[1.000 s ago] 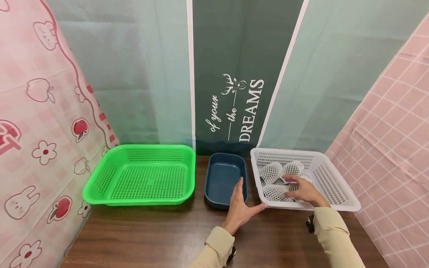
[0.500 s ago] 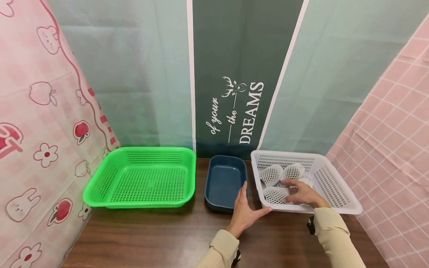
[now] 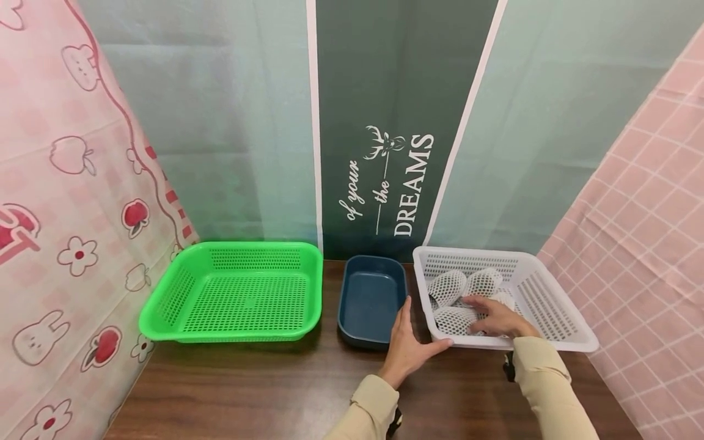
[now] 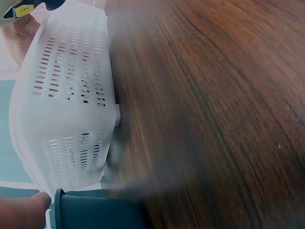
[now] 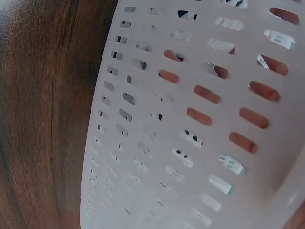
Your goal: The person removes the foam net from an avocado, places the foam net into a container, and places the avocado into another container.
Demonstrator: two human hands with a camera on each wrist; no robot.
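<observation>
Left hand, fingers apart, held between blue dish and white basket. Toward the tabletop's far right corner, right hand bent over netted bundles in the basket; whether 1 is clamped cannot be told. Bundles are best gripped gently at midsection.

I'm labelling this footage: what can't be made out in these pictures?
What the white mesh sleeves hold: head view; the sleeves and right hand cover it.
Whether that hand grips anything: right wrist view; the slotted white basket blocks it.
Most of the left hand: left wrist view; cut off at lower left.
</observation>
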